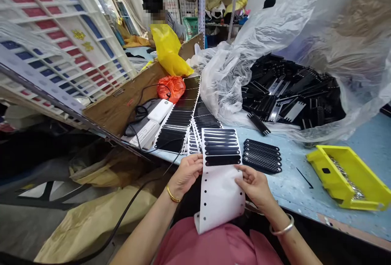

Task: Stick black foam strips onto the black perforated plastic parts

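Note:
A sheet of stickers [222,145] stretches between my hands over the table's front edge. Its upper part carries rows of long black strips; below them the white backing is bare, with small dark holes down its sides, and curls at the bottom. My left hand [188,174] pinches the sheet's left edge beside the lowest black strip. On the opposite edge, my right hand [254,185] is closed with thumb and fingertips on the backing. Just right of the sheet lies a stack of black textured bars [262,156] with small holes at their ends.
A clear plastic bag [226,82] spills black slotted pieces [287,94] at the back right. Small metal parts fill part of a yellow bin [366,175]. More sticker sheets [175,122], a white box [145,134] and a cable [139,112] lie left. Another person [152,2] sits beyond.

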Motion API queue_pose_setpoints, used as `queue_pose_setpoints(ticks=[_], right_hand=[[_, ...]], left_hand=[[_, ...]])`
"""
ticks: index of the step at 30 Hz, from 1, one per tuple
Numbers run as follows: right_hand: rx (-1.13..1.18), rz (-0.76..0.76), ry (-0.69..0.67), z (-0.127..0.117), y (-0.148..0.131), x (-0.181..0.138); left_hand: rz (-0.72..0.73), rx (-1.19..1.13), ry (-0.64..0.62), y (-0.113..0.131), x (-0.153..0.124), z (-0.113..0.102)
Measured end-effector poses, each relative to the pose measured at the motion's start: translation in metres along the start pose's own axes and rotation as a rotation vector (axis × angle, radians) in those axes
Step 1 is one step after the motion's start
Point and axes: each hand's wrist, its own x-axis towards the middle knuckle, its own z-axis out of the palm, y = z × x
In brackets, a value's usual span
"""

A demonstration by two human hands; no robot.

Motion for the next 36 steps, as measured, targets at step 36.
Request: queue_pose_setpoints(ticks=[36], right_hand=[[-0.415, -0.570, 0.178, 0.049, -0.049, 0.076]], left_hand=[[0.441, 0.752, 0.154, 0.017, 0.059, 0.046]])
